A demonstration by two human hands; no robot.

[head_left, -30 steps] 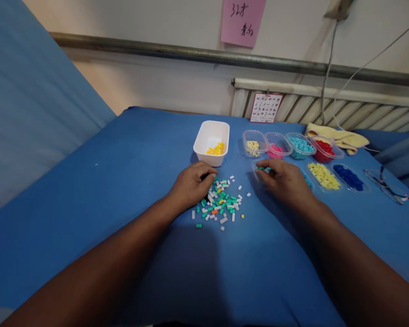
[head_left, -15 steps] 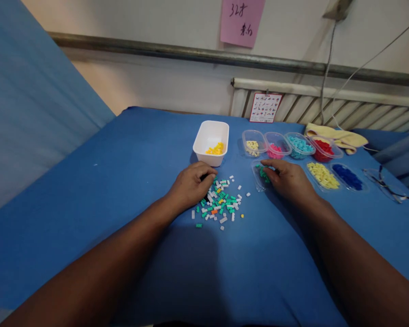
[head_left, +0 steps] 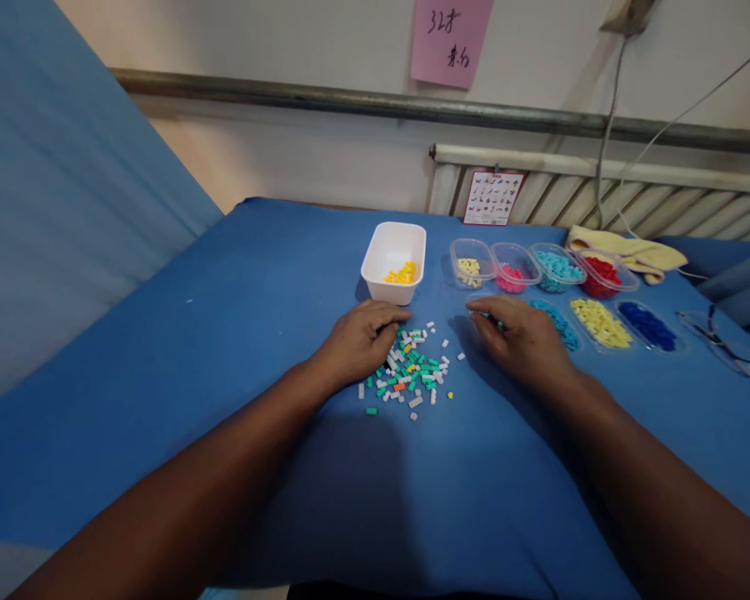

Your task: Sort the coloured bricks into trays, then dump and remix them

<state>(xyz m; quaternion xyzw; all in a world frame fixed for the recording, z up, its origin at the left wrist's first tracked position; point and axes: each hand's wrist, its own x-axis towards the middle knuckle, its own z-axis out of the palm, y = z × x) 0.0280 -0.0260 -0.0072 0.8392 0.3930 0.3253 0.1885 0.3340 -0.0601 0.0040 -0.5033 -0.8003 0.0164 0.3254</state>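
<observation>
Head view | left grip: fingers curled at left edge of loose bricks, cannot tell whether any are held | right grip: thumb and forefinger slightly parted, hold unclear, green bricks showing between | white tub just beyond left grip | risk: low right knuckles could jog light-blue bricks just beside, mixing colours

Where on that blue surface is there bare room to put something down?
The widest patch lies between the blue curtain and the white tub. Another is between the forearms, nearer the camera than the loose bricks. Crowded: between left hand and right hand, and rightward, among plastic containers and glasses.
</observation>
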